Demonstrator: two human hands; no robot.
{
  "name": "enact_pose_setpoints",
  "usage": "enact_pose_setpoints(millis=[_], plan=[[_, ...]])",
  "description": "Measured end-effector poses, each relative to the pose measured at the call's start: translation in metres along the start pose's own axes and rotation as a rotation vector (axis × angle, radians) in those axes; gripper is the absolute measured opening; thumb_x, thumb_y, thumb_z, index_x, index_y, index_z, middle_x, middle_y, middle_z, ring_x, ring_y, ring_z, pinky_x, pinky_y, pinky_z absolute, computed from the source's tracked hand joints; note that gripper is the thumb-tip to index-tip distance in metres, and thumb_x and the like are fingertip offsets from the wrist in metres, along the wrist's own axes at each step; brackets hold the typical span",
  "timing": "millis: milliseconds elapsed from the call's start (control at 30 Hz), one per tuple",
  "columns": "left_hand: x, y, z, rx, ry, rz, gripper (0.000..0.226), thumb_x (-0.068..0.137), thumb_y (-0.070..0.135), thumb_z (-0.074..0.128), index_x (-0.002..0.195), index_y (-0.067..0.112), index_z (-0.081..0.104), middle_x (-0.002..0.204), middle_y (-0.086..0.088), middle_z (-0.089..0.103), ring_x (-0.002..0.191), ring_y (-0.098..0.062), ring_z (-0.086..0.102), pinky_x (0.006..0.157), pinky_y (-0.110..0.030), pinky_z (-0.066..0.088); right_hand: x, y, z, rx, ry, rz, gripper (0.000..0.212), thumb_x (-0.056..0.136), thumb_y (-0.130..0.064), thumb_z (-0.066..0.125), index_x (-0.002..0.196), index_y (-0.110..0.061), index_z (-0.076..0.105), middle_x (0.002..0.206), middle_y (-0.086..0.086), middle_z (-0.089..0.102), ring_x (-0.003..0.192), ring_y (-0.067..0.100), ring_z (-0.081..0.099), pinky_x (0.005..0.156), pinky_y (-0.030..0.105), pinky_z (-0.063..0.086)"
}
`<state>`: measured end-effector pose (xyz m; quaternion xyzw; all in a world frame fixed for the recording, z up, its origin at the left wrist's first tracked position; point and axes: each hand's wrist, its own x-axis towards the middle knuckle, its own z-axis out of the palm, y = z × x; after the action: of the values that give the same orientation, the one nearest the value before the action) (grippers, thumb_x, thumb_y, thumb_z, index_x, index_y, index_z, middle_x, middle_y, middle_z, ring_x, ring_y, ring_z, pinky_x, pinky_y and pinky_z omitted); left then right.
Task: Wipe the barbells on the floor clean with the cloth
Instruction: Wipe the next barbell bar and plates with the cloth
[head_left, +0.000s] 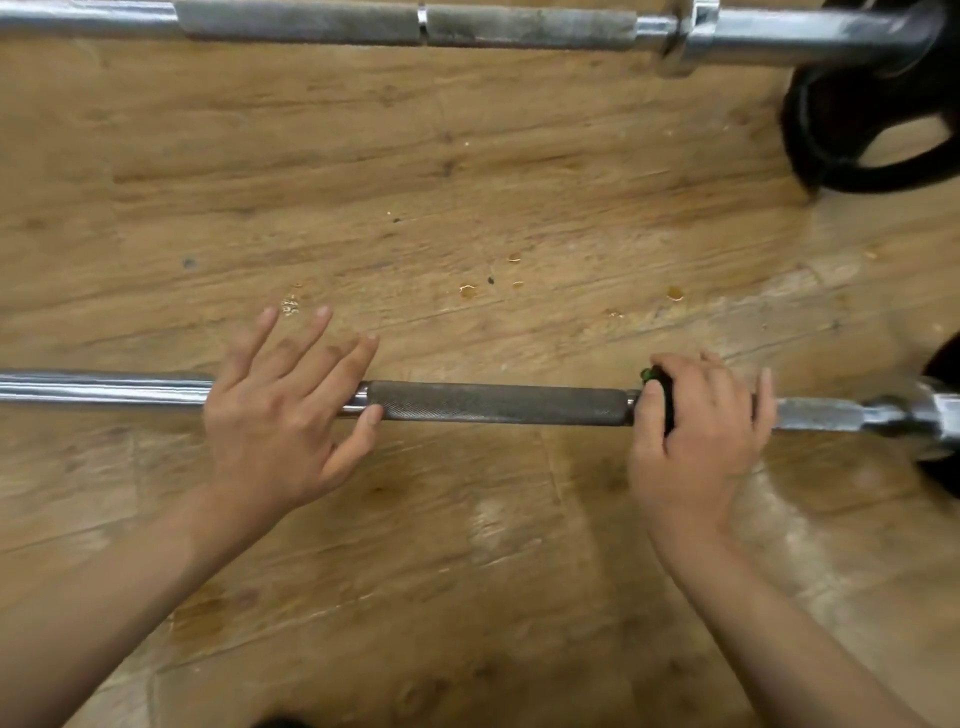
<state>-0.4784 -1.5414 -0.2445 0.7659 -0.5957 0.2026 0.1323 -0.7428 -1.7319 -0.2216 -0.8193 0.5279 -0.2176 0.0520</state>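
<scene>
Lying flat on the wooden floor (415, 182), the near barbell (498, 404) runs across the view from left to right. The far barbell (311, 23) sits parallel to it and well apart at the top edge, its end in a black weight plate (857, 140). Both bars look like solid steel, so they are likely heavy and rigid, and they would roll rather than lift under a push. The chrome stretches should be slick, while the dull knurled sleeve in the middle should give good grip and probably traps grime. The cloth (664, 395) is dark with a speck of green and looks soft and thin enough to wrap around the shaft. It is bunched at the right end of the knurling. The right hand (701, 431) curls over the bar there, thumb on the near side and fingers over the top, clamping the cloth against the metal. The left hand (280, 415) lies across the bar where chrome meets knurling, its fingers straight and fanned and its thumb touching the sleeve. It seems to be bracing the bar against rolling. Wrapping the shaft fully and sliding along it looks like the sensible hold.
</scene>
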Motion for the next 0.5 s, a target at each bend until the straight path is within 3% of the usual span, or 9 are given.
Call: enact_pose_setpoints(millis=[67, 100, 167, 233, 333, 500], plan=[[-0.002, 0.002, -0.002, 0.009, 0.006, 0.005, 0.049, 0.103, 0.039, 0.047, 0.135, 0.009, 0.069, 0.114, -0.01, 0.076, 0.133, -0.032, 0.062, 0.116, -0.058, 0.04, -0.008, -0.028, 0.004, 0.0, 0.004, 0.135, 0.028, 0.092, -0.021, 0.051, 0.107, -0.012, 0.073, 0.112, 0.012, 0.069, 0.121, 0.036, 0.059, 0.117, 0.058, 0.031], [-0.003, 0.004, -0.003, 0.006, -0.006, 0.003, 0.049, 0.103, 0.039, 0.046, 0.134, 0.009, 0.07, 0.115, -0.009, 0.076, 0.134, -0.032, 0.061, 0.117, -0.058, 0.04, -0.014, -0.052, 0.008, 0.022, -0.026, 0.111, 0.03, 0.09, -0.022, 0.05, 0.107, -0.013, 0.073, 0.11, 0.012, 0.068, 0.116, 0.036, 0.059, 0.116, 0.056, 0.033], [-0.003, 0.006, -0.006, -0.012, -0.041, 0.003, 0.049, 0.104, 0.04, 0.044, 0.133, 0.009, 0.071, 0.117, -0.008, 0.076, 0.135, -0.03, 0.061, 0.117, -0.058, 0.04, -0.03, -0.101, 0.015, 0.097, -0.121, -0.089, 0.032, 0.092, -0.026, 0.047, 0.11, -0.015, 0.072, 0.11, 0.01, 0.067, 0.112, 0.034, 0.06, 0.118, 0.052, 0.031], [-0.005, 0.006, -0.008, -0.028, -0.053, 0.013, 0.049, 0.105, 0.04, 0.043, 0.132, 0.01, 0.071, 0.119, -0.007, 0.076, 0.134, -0.03, 0.061, 0.116, -0.059, 0.04, -0.041, -0.13, 0.016, 0.15, -0.226, -0.292, 0.032, 0.099, -0.029, 0.043, 0.113, -0.017, 0.07, 0.115, 0.005, 0.068, 0.122, 0.03, 0.059, 0.125, 0.051, 0.022], [-0.006, 0.004, -0.009, -0.034, -0.062, 0.027, 0.05, 0.105, 0.041, 0.043, 0.133, 0.01, 0.071, 0.121, -0.007, 0.076, 0.134, -0.03, 0.061, 0.117, -0.059, 0.039, -0.039, -0.097, 0.008, 0.162, -0.233, -0.353, 0.031, 0.103, -0.031, 0.046, 0.118, -0.018, 0.07, 0.12, 0.004, 0.069, 0.129, 0.027, 0.059, 0.128, 0.052, 0.012], [-0.008, 0.007, -0.007, 0.026, -0.047, 0.003, 0.051, 0.103, 0.042, 0.044, 0.132, 0.01, 0.072, 0.122, -0.006, 0.075, 0.135, -0.029, 0.061, 0.119, -0.056, 0.038, -0.032, 0.003, -0.003, 0.066, -0.027, -0.205, 0.035, 0.102, -0.024, 0.05, 0.123, -0.007, 0.071, 0.134, 0.016, 0.065, 0.134, 0.037, 0.056, 0.125, 0.059, 0.017]])
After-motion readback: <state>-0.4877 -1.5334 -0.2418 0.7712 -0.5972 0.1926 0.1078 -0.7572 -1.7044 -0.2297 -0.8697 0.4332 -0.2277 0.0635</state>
